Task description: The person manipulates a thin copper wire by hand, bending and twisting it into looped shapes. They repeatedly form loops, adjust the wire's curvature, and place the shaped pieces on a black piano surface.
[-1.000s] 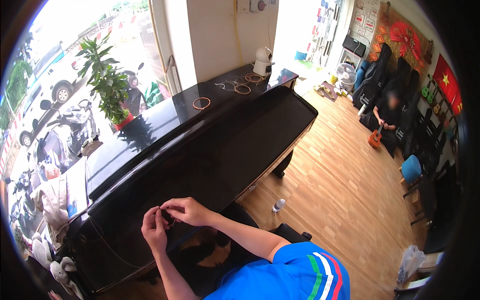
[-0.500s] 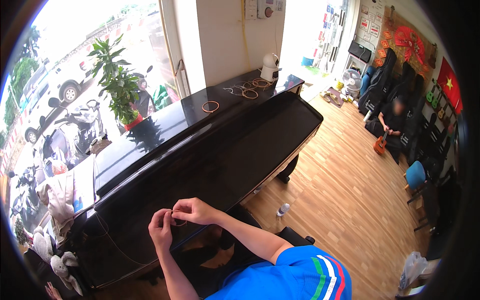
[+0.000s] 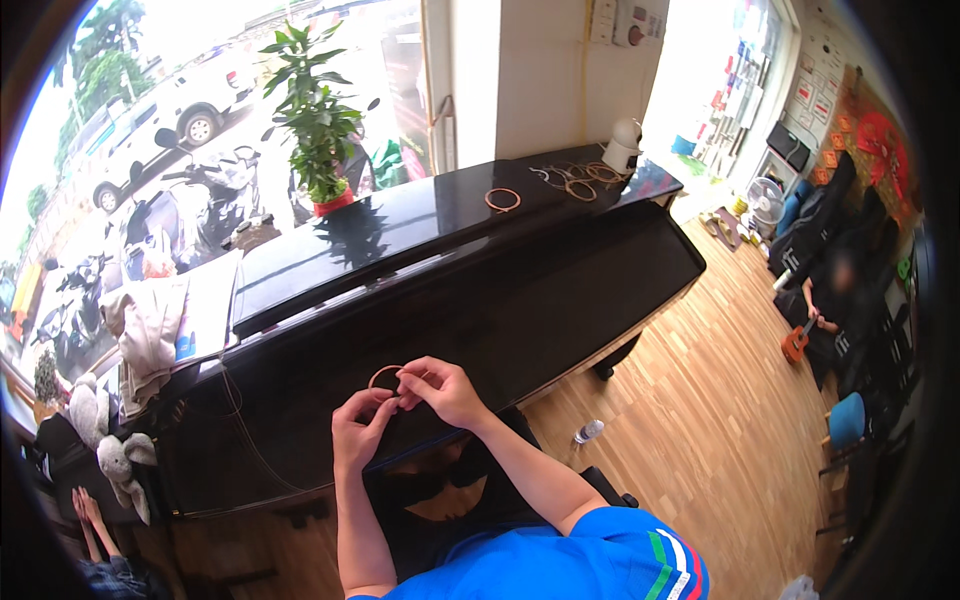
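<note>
My left hand (image 3: 360, 428) and my right hand (image 3: 445, 395) meet above the front edge of a black upright piano (image 3: 560, 275). Between them is a thin copper-coloured coiled string (image 3: 385, 369), its loop rising over the left fingertips. Both hands pinch it with thumb and fingers; the exact contact is partly hidden by the fingers. On the piano top lies a similar single copper-coloured coil (image 3: 502, 200), with several more coils (image 3: 580, 183) farther right.
A white camera (image 3: 622, 145) and a potted plant (image 3: 318, 120) stand on the piano top. Cloth (image 3: 150, 325) and plush toys (image 3: 115, 455) are at left, near another person's hands (image 3: 88, 508). A bottle (image 3: 589, 431) is on the floor. A seated person holds a ukulele (image 3: 796, 342).
The view has swung left, so the scene sits farther right. My hands have shifted their hold, and the coil's loop now shows above the fingers instead of below them.
</note>
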Action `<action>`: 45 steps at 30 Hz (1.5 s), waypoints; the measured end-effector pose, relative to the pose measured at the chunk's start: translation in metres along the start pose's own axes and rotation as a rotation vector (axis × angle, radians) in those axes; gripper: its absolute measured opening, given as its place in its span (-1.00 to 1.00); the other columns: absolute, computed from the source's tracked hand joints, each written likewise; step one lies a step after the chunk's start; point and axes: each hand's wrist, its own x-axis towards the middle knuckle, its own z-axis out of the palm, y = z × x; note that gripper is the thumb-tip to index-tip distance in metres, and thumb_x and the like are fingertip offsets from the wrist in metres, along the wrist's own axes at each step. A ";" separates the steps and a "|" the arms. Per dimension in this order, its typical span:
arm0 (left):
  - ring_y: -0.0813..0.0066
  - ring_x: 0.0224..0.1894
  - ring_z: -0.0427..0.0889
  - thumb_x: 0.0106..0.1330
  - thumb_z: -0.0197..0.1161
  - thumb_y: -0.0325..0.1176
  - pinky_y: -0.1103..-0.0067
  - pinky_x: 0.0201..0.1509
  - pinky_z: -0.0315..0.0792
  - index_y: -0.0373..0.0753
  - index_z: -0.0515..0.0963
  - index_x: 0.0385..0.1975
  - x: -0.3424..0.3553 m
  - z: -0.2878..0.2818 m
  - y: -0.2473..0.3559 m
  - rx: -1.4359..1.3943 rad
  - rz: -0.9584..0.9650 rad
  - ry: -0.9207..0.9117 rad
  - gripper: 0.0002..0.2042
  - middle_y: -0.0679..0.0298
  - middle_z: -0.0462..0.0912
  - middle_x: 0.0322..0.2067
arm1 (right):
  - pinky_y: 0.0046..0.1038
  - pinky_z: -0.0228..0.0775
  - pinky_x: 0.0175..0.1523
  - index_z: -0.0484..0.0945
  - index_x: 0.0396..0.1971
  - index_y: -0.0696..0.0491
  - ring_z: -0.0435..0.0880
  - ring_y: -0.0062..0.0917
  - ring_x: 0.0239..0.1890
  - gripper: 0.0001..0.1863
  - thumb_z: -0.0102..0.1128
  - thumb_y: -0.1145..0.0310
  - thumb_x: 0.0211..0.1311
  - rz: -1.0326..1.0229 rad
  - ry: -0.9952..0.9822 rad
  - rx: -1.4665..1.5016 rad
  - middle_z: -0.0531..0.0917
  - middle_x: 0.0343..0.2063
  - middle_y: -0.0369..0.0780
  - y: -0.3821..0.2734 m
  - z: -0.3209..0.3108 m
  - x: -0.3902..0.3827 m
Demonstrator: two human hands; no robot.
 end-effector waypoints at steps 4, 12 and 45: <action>0.62 -0.28 0.68 0.16 0.45 -0.56 0.66 -0.16 0.51 -0.34 0.68 -0.30 0.002 -0.008 0.010 0.024 0.059 -0.124 -0.87 0.29 0.73 -0.33 | -0.52 0.65 -0.23 0.60 -0.10 0.19 0.74 -0.57 -0.39 -0.81 0.20 0.41 0.42 0.033 -0.013 0.047 0.70 -0.40 -0.22 0.003 -0.005 0.002; 0.56 -0.23 0.70 0.23 0.40 -0.56 0.63 -0.12 0.54 -0.32 0.64 -0.30 -0.001 -0.012 -0.002 -0.120 0.025 -0.007 -0.90 0.27 0.72 -0.31 | -0.52 0.65 -0.22 0.60 -0.08 0.21 0.75 -0.56 -0.37 -0.81 0.22 0.45 0.40 0.077 -0.094 0.039 0.73 -0.33 -0.17 -0.003 -0.002 0.000; 0.46 -0.19 0.74 0.44 0.24 -0.44 0.58 -0.01 0.59 -0.43 0.60 -0.09 0.001 -0.010 0.001 -0.235 -0.063 0.091 -0.81 0.06 0.77 -0.23 | -0.46 0.68 -0.23 0.52 -0.10 0.19 0.74 -0.50 -0.30 -0.80 0.16 0.37 0.45 -0.037 0.034 0.122 0.69 -0.20 -0.09 0.005 -0.005 0.003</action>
